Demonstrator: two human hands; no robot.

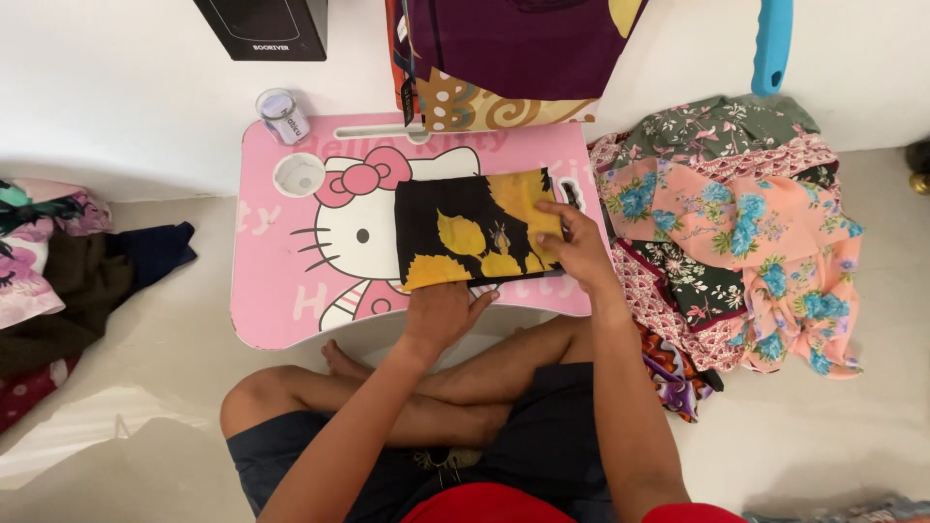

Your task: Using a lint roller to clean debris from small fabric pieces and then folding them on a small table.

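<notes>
A folded black cloth with yellow leaf print (465,228) lies on a pink lap table (281,291) with a cartoon cat picture. My left hand (441,312) grips the cloth's near edge, fingers tucked under it. My right hand (572,247) rests flat on the cloth's right side, fingers spread over the yellow part. I sit cross-legged behind the table.
A heap of floral clothes (736,223) lies right of the table. More clothes (58,261) sit at the left. A small jar (283,116) stands at the table's far left corner. A purple patterned cloth (504,58), a black box (263,27) and a blue handle (770,44) are beyond.
</notes>
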